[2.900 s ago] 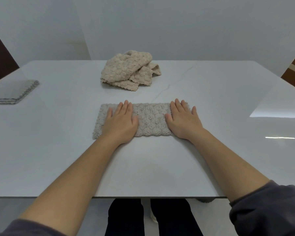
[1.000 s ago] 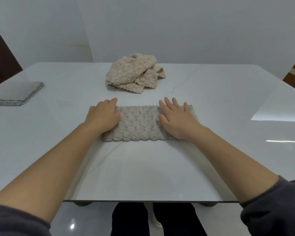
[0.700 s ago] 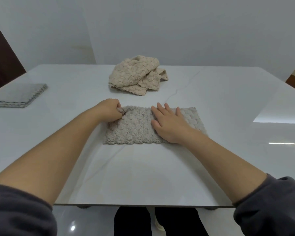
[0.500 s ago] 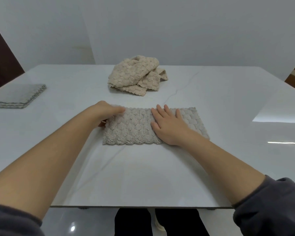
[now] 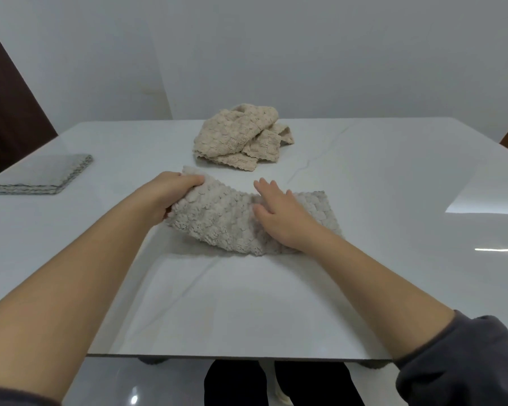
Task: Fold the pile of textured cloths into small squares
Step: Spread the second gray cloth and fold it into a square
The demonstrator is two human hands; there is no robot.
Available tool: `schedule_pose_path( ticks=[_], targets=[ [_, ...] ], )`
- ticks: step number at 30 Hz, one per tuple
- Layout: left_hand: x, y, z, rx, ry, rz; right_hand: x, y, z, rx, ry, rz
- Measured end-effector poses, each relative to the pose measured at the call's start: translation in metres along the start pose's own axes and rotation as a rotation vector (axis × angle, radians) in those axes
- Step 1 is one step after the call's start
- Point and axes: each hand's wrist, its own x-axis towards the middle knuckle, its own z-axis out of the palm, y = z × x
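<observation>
A beige textured cloth [image 5: 220, 221], folded into a long strip, lies on the white table [image 5: 247, 303] in front of me. My left hand [image 5: 170, 197] grips the strip's left end and holds it lifted off the table, curling toward the right. My right hand [image 5: 279, 215] lies flat on the middle of the strip with fingers spread, pressing it down. The strip's right end [image 5: 320, 206] rests flat on the table. Behind it sits a crumpled pile of beige textured cloths [image 5: 241, 139].
A stack of folded grey cloths [image 5: 41, 174] lies at the table's left edge. A dark door [image 5: 9, 112] stands behind it at the left. The table's near edge runs just above my legs [image 5: 276, 382].
My left hand closed on the strip's left end and raised it off the table toward the right. My right hand slid from the right part to the strip's middle and stays there.
</observation>
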Motion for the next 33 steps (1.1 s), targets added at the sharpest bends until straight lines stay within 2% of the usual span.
schedule_pose_path(
  ticks=[2,3,5,7,8,10,12,14,16,19,21,24,28,30,33],
  targets=[
    [-0.006,0.017,0.01,-0.12,-0.069,-0.028,-0.002,-0.003,-0.012,0.295,0.125,0.06],
    [-0.01,0.026,0.017,-0.194,-0.168,-0.043,-0.003,-0.004,-0.017,0.457,0.153,0.113],
    [-0.021,0.042,0.034,-0.265,-0.412,-0.038,-0.004,-0.003,-0.029,0.921,0.102,0.247],
    [-0.027,0.049,0.053,-0.264,-0.535,0.02,-0.008,0.005,-0.045,1.353,0.012,0.364],
    [-0.03,0.051,0.063,-0.254,-0.548,0.055,-0.011,0.013,-0.052,1.457,-0.009,0.411],
    [-0.033,0.048,0.081,-0.277,-0.479,0.147,-0.016,0.032,-0.061,1.493,0.025,0.473],
    [-0.031,0.039,0.095,-0.263,-0.296,0.283,-0.018,0.05,-0.064,1.362,0.115,0.546],
    [-0.026,0.024,0.106,-0.052,-0.082,0.483,-0.018,0.064,-0.063,1.17,0.173,0.609],
    [-0.024,0.01,0.113,0.204,0.026,0.653,-0.018,0.071,-0.061,0.97,0.177,0.585],
    [-0.024,-0.002,0.123,0.591,-0.021,0.779,-0.016,0.07,-0.057,0.799,0.165,0.493],
    [-0.024,-0.005,0.126,0.761,-0.06,0.771,-0.015,0.066,-0.054,0.767,0.183,0.453],
    [-0.022,-0.012,0.124,0.898,-0.117,0.694,-0.013,0.065,-0.048,0.562,0.266,0.37],
    [-0.02,-0.021,0.125,1.027,-0.131,0.693,-0.019,0.071,-0.039,-0.032,0.337,0.289],
    [-0.018,-0.024,0.126,1.051,-0.114,0.707,-0.022,0.075,-0.035,-0.299,0.289,0.265],
    [-0.019,-0.026,0.128,1.089,-0.106,0.715,-0.023,0.081,-0.034,-0.36,0.148,0.294]
  ],
)
